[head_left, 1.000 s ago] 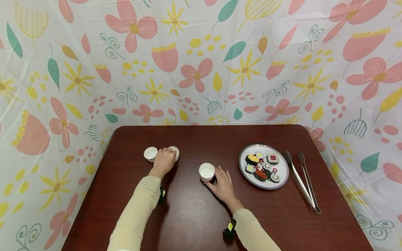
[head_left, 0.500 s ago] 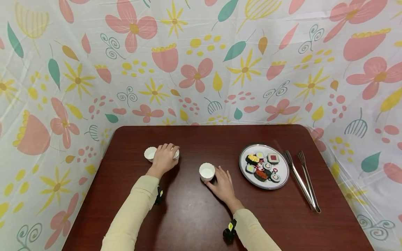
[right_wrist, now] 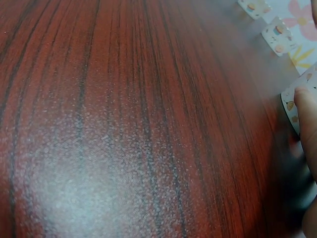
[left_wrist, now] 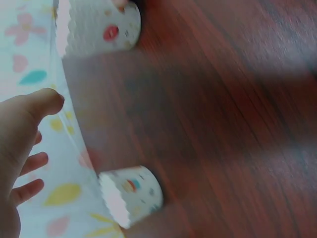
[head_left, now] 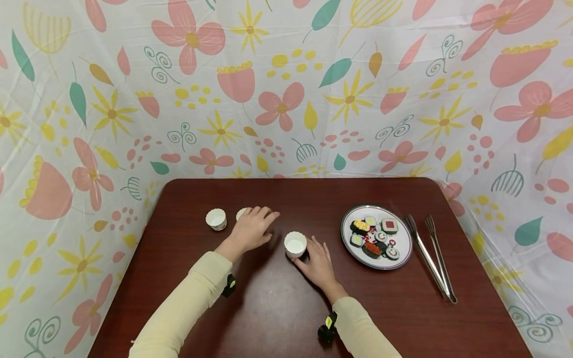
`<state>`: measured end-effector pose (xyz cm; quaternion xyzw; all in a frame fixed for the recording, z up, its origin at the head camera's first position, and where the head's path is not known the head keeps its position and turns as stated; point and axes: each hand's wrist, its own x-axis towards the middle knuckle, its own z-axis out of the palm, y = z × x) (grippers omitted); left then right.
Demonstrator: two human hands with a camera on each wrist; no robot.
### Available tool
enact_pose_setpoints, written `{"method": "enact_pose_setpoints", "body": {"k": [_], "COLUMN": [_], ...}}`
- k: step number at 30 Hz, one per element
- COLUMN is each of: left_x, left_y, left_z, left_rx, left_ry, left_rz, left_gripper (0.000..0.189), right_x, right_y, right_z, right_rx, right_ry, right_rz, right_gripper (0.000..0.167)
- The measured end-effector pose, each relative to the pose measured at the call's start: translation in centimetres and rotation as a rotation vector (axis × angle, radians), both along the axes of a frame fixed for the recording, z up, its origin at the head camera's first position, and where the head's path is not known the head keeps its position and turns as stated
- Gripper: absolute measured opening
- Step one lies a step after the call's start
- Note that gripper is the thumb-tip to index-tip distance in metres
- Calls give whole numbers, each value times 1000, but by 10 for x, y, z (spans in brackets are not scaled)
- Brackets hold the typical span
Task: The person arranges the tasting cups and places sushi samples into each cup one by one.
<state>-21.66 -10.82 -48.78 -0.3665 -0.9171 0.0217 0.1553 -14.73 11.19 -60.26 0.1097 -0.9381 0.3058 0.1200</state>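
A white paper baking cup [head_left: 295, 243] with a scalloped rim and small printed pictures stands upright mid-table. My right hand [head_left: 316, 263] holds it from the right; in the right wrist view the thumb [right_wrist: 308, 124] lies against its wall. My left hand [head_left: 251, 229] hovers with spread fingers, nothing in it, between that cup and two similar ones. It partly covers the nearer baking cup [head_left: 240, 214] in the head view, while the left wrist view shows this cup [left_wrist: 131, 196] apart from the fingers. Farther left stands the third baking cup [head_left: 217, 220].
To the right, a white dark-rimmed plate [head_left: 346, 248] bears several sushi pieces [head_left: 371, 248]. Metal tongs [head_left: 431, 263] lie beside it, tips toward the back. A flowered cloth [head_left: 282, 164] hangs behind the brown table [head_left: 277, 318].
My left hand has come off the middle cup and moved right, its fingers spreading. My right hand and its cup have stayed in place.
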Motion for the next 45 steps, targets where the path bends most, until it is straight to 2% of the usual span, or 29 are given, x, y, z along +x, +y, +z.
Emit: {"method": "enact_pose_setpoints", "body": {"k": [5,9,14,22,26,29,36,45], "left_x": [10,18,26,34,36,37,39,38], "left_y": [17,28,37,44,46,47,47,48], "left_z": [6,6,2,-10,-14,-15,-17,-16], "left_rx": [-19,-21,-22,-38,-43,-62,-123,-141], "left_ry": [-28,-16,5,65,99,98,82,96], "left_rz": [-93,-167,-221,-299,-313,-316,-289,-283], "left_gripper": [57,53,47,39,28,22,18,12], "right_x": [-1,0,0,2,2,2,1,1], "right_y": [0,0,0,-1,-1,0,-1,0], "right_z": [1,1,1,2,2,2,1,0], "right_rx": [5,10,0,0,0,2,-4,-4], "right_ry": [-12,-40,-60,0,-11,-22,-6,16], "right_rz": [1,4,8,5,3,3,1,1], "right_gripper": [69,70,68,65,64,64,64,67]}}
